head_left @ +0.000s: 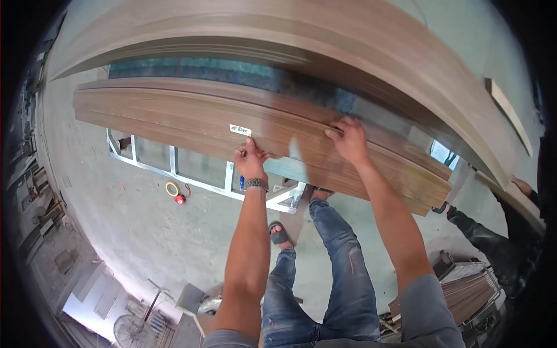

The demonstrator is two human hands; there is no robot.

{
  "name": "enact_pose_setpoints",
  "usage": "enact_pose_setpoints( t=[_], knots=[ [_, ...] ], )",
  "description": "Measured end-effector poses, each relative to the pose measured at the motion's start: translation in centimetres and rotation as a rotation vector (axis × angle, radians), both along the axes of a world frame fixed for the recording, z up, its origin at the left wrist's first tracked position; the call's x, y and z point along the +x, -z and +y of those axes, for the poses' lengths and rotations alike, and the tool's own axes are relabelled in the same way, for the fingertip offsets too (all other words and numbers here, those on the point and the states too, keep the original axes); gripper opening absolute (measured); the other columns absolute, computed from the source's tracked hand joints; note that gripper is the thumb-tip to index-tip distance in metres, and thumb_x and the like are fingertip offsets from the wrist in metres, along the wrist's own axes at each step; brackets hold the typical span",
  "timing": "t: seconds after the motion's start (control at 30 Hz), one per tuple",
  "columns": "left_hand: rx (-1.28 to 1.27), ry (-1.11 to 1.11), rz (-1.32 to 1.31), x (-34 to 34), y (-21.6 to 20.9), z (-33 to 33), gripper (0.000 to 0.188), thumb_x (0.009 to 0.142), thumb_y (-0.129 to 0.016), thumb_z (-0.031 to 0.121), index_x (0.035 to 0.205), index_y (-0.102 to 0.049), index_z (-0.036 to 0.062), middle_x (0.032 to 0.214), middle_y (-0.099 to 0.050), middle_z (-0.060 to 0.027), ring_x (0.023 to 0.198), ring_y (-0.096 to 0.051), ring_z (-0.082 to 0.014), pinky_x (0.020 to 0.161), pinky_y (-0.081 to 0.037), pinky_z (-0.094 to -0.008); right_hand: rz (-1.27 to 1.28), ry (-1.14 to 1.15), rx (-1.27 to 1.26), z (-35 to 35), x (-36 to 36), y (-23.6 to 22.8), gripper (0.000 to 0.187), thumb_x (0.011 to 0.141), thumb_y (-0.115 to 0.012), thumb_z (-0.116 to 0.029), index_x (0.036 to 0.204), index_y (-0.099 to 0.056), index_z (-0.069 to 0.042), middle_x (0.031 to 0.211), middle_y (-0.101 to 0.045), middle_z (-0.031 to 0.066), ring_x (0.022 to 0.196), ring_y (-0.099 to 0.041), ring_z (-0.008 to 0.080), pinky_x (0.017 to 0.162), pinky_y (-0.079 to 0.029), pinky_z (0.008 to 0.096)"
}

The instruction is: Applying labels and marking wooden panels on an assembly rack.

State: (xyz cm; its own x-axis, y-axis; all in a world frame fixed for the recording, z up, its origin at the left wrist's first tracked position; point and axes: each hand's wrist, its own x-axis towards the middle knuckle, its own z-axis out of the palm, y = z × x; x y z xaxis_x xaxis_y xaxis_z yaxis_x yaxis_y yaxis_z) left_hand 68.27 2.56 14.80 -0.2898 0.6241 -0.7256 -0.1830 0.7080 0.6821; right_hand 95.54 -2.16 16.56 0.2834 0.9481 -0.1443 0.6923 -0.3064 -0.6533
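Observation:
A long brown wood-grain board (174, 108) with a moulded profile lies across in front of me, a small white label (240, 130) stuck on its face. At its near edge my left hand (250, 162) is closed, fingers curled on the board just below the label; a dark bracelet circles that wrist. Farther right, my right hand (351, 141) has its bent fingers on the board's raised ridge. What the undersides of my fingers touch is hidden. Beyond it, a second, larger wood-grain board (371, 35) curves across the view, blurred.
A silvery metal frame (200, 183) stands beneath the board. On the floor are a roll of tape (172, 188) and a red tape measure (180, 199). At right another person's hand (524, 187) is by the larger board's end. Stacked brown boards (470, 296) lie lower right; a fan (129, 329) stands lower left.

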Motion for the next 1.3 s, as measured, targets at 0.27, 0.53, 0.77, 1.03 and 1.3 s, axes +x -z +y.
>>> enact_pose_setpoints(
  t=[0.27,0.53,0.77,1.03,1.3],
  knots=[
    [0.089,-0.185,-0.167,-1.2,1.1,-1.0,0.031,0.100,-0.062,0.037,0.089,-0.055,0.0095,0.076,-0.059,-0.0043,0.065,-0.063,-0.0162,0.060,-0.059,-0.0325,0.338,0.051,-0.095,1.1,0.9,1.2,0.013,0.083,-0.075,-0.011,0.093,-0.076,-0.004,0.090,-0.069,0.0099,0.086,-0.065,0.0267,0.080,-0.051,0.0347],
    [-0.071,0.061,-0.279,-2.4,0.3,-0.2,0.034,0.101,-0.058,0.040,0.102,-0.061,0.0059,0.094,-0.068,-0.0104,0.079,-0.070,-0.0234,0.078,-0.059,-0.0376,0.344,0.034,0.026,0.5,1.8,1.1,0.006,0.085,-0.072,-0.008,0.088,-0.074,-0.003,0.086,-0.067,0.0091,0.083,-0.062,0.0291,0.076,-0.049,0.0386],
    [0.025,0.046,-0.244,-2.6,0.4,-0.9,0.025,0.103,-0.057,0.031,0.099,-0.055,0.0062,0.090,-0.064,-0.0088,0.081,-0.071,-0.0245,0.076,-0.061,-0.0394,0.307,0.030,0.013,0.2,1.7,1.2,0.008,0.086,-0.071,-0.009,0.090,-0.074,-0.003,0.088,-0.067,0.0091,0.086,-0.061,0.0292,0.079,-0.048,0.0403],
    [0.115,0.073,-0.021,-1.5,1.6,-1.4,0.019,0.105,-0.052,0.026,0.104,-0.052,0.0068,0.089,-0.060,-0.0071,0.072,-0.070,-0.0221,0.065,-0.060,-0.0355,0.276,0.010,0.024,0.2,1.9,1.8,0.009,0.088,-0.070,-0.006,0.095,-0.073,-0.001,0.092,-0.068,0.0104,0.086,-0.064,0.0265,0.077,-0.050,0.0342],
    [0.020,-0.056,-0.028,-2.6,0.2,0.8,0.043,0.106,-0.047,0.042,0.111,-0.055,0.0005,0.090,-0.063,-0.0124,0.074,-0.070,-0.0255,0.063,-0.060,-0.0370,0.272,0.045,0.036,0.3,1.7,1.4,0.009,0.085,-0.075,-0.008,0.093,-0.075,-0.004,0.091,-0.069,0.0092,0.087,-0.063,0.0276,0.079,-0.050,0.0354]
  ],
)
